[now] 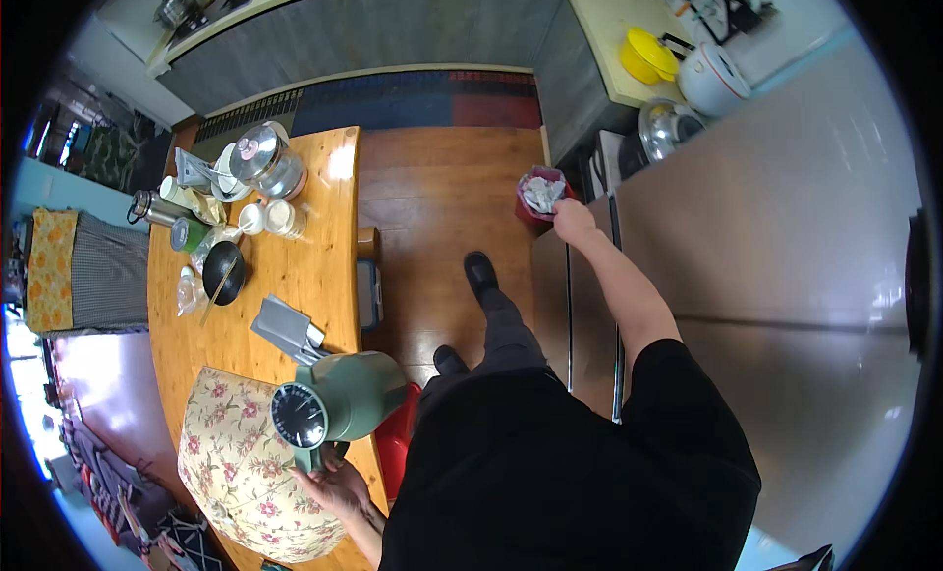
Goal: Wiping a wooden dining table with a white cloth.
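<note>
My left hand (337,490) grips the handle of a green thermos jug (361,394) with a dark, shiny lid. The jug is tilted beside a floral fabric food cover (236,460) on the wooden table (324,261), overlapping its edge in view. To the right, my right arm stretches forward. My right hand (575,221) is at the near rim of a small red waste bin (532,213), which is lined with a bag and holds crumpled white paper (544,193). Its fingers are curled and partly hidden, so I cannot tell whether they hold anything.
The table carries a glass pot (258,162), a steel bottle (158,208), a black bowl (223,272) with chopsticks, jars and a grey pouch (284,326). A tall fridge (773,261) stands right. A red stool (398,446) sits by the table. Mats (376,99) line the far cabinets.
</note>
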`<state>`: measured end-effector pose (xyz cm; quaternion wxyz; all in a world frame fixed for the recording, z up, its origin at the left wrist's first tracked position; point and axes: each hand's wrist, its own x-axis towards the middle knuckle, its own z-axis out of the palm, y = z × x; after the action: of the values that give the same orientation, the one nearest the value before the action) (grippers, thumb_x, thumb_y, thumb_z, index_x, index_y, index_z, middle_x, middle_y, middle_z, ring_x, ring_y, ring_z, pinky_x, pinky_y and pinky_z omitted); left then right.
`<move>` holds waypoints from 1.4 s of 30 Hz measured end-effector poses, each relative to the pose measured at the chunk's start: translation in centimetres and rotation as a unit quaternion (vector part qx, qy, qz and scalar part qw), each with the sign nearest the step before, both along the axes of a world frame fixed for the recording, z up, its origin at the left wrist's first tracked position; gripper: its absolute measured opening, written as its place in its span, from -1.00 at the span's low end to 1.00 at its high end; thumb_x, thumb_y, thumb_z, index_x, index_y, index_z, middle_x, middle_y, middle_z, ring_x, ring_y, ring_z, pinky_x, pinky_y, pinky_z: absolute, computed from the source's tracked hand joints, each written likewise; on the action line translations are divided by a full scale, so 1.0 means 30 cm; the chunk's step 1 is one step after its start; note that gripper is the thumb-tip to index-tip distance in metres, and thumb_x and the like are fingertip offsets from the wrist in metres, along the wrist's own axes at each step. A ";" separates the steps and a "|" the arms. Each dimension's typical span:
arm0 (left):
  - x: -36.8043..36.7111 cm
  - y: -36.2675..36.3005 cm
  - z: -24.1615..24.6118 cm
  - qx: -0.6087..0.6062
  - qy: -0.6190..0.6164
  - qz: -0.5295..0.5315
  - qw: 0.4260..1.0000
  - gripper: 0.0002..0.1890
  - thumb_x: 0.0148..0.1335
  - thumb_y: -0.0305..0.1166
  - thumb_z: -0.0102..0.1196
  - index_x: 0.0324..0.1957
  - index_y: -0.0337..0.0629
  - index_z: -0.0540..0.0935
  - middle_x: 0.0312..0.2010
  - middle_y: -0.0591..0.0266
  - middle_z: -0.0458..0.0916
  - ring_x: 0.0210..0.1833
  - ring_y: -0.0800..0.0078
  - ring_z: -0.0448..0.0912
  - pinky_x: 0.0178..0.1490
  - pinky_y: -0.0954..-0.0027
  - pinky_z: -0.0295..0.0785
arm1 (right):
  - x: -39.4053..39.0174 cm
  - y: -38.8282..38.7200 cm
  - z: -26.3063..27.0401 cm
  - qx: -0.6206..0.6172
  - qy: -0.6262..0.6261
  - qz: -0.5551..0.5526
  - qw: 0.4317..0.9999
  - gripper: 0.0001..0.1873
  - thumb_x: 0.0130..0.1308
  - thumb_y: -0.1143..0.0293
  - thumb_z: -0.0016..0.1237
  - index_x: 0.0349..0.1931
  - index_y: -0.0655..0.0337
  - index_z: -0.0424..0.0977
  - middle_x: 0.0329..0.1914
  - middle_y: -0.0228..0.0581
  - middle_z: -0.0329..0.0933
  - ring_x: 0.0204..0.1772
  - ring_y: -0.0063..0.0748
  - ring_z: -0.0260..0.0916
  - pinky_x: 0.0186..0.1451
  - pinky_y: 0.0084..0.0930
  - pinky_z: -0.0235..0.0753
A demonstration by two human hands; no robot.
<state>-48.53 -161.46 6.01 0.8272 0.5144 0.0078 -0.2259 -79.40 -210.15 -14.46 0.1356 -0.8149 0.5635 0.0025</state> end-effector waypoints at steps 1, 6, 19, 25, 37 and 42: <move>0.000 -0.028 -0.008 0.009 -0.005 0.024 1.000 -0.53 0.47 0.05 -0.10 -0.42 -0.12 0.46 -0.66 0.35 0.29 -0.45 0.51 0.26 -0.14 0.39 0.15 | 0.001 -0.072 -0.026 0.009 -0.005 0.024 1.000 -0.79 0.16 0.47 -0.12 -0.32 0.23 0.62 -0.19 0.10 0.61 -0.04 0.13 0.56 0.07 -0.02 0.53; 0.005 -0.302 -0.054 0.021 0.081 0.205 0.975 -0.57 0.43 0.02 -0.04 -0.23 -0.16 0.62 -0.52 0.24 0.59 -0.34 0.47 0.50 -0.12 0.45 0.33 | -0.295 -0.446 -0.230 0.023 0.062 0.048 0.997 -0.71 0.25 0.33 -0.07 -0.08 0.27 0.52 -0.10 0.17 0.54 0.05 0.18 0.49 0.09 -0.02 0.51; -0.013 -0.643 -0.089 0.003 0.056 0.274 0.960 -0.50 0.48 0.11 -0.15 -0.09 -0.17 0.55 -0.35 0.38 0.53 -0.35 0.51 0.33 -0.15 0.45 0.24 | 0.597 -0.419 -0.212 0.147 0.075 0.355 0.920 -0.41 0.17 0.39 0.06 0.28 0.15 0.39 0.14 0.31 0.47 0.16 0.14 0.50 0.15 -0.11 0.53; 0.124 -0.799 -0.169 -0.046 0.046 0.165 0.984 -0.54 0.53 0.01 -0.22 0.02 -0.18 0.55 -0.08 0.32 0.57 -0.19 0.52 0.42 -0.04 0.46 0.28 | 1.073 -0.114 0.243 0.469 -0.101 0.400 0.781 -0.13 0.07 0.33 0.18 0.43 0.23 0.14 0.37 0.15 0.30 0.36 0.08 0.33 0.37 -0.18 0.35; 0.416 -1.099 -0.506 -0.050 -0.131 -0.007 0.990 -0.60 0.58 -0.15 -0.25 -0.38 -0.15 0.45 -0.36 0.37 0.39 -0.26 0.58 0.32 -0.06 0.49 0.23 | 1.350 0.018 0.178 0.406 -0.361 0.290 0.788 0.27 -0.13 0.44 0.46 0.49 0.11 -0.25 0.43 -0.06 0.14 0.46 -0.15 0.19 0.40 -0.21 0.35; 0.465 -1.121 -0.553 -0.017 -0.132 -0.011 0.991 -0.61 0.57 -0.17 -0.23 -0.39 -0.16 0.45 -0.33 0.37 0.35 -0.21 0.54 0.32 -0.01 0.47 0.22 | 1.432 -0.052 0.093 0.452 -0.345 0.320 0.758 0.22 -0.11 0.61 0.40 0.48 0.17 -0.22 0.42 -0.08 0.16 0.44 -0.20 0.21 0.46 -0.22 0.31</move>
<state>-34.57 -195.10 -10.57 0.8271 0.5257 -0.1105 -0.1651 -36.43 -211.70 -11.66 0.6647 -0.7374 0.1186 0.0191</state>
